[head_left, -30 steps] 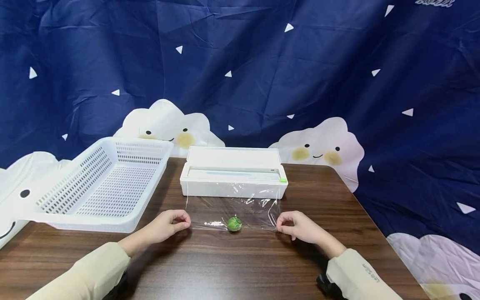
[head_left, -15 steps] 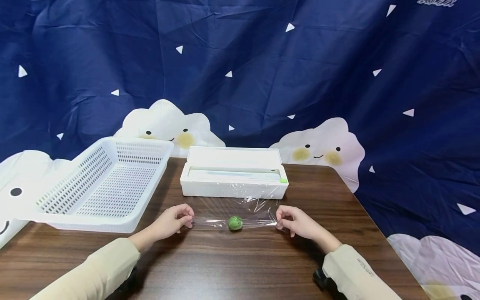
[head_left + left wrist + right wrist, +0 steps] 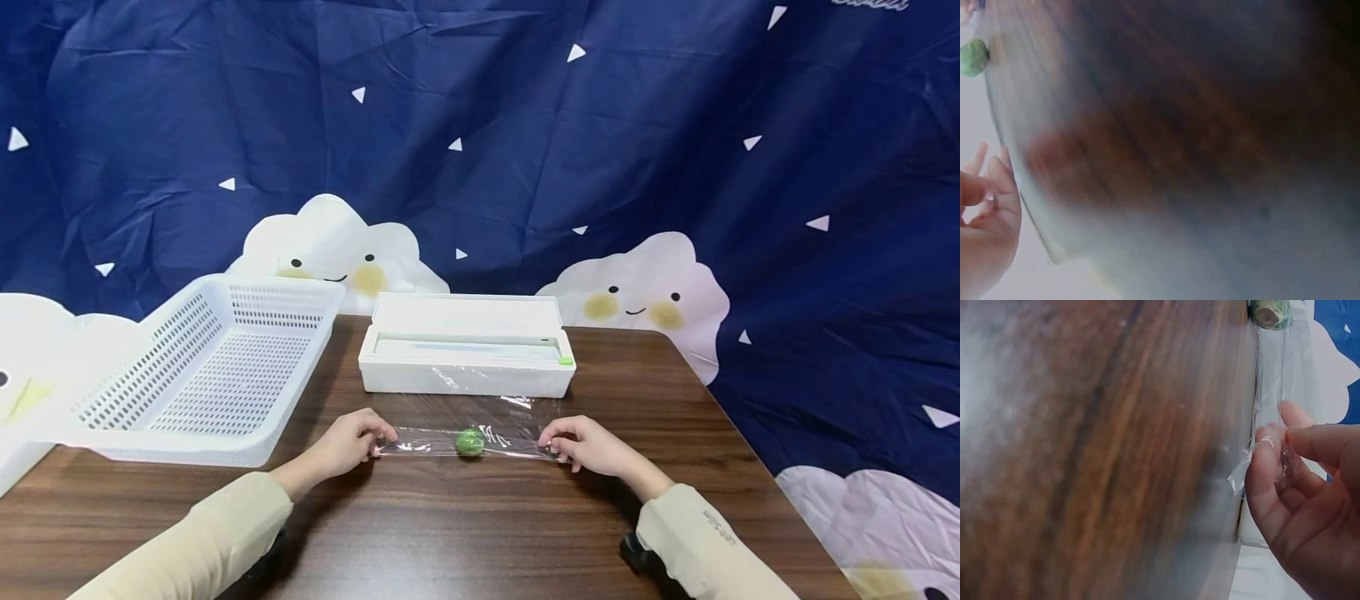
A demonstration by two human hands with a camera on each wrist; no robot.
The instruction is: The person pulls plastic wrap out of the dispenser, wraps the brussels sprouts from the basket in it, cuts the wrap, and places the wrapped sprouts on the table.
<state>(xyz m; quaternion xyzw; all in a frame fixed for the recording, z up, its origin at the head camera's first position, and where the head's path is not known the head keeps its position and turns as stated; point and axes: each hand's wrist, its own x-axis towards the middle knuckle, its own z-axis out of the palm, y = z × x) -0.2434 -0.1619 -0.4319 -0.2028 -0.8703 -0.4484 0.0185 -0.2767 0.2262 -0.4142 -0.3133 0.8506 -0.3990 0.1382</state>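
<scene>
My left hand and right hand each pinch a front corner of a clear sheet of cling film. Between them the film's front strip is doubled over around a small Brussels sprout. From there the sheet runs back to a white cling film dispenser, whose lid stands raised. In the right wrist view, a crumpled end of film pokes out between thumb and fingers, and the sprout's cut stem faces the camera. The left wrist view is blurred; the sprout shows at its left edge.
A white perforated plastic basket stands on the left of the brown wooden table. On the dispenser's right end sits a green slider. Behind the table hangs a dark blue curtain with white clouds.
Both hands have drawn slightly inward, the left one to the right and the right one to the left. The film's front edge has been folded over the sprout.
</scene>
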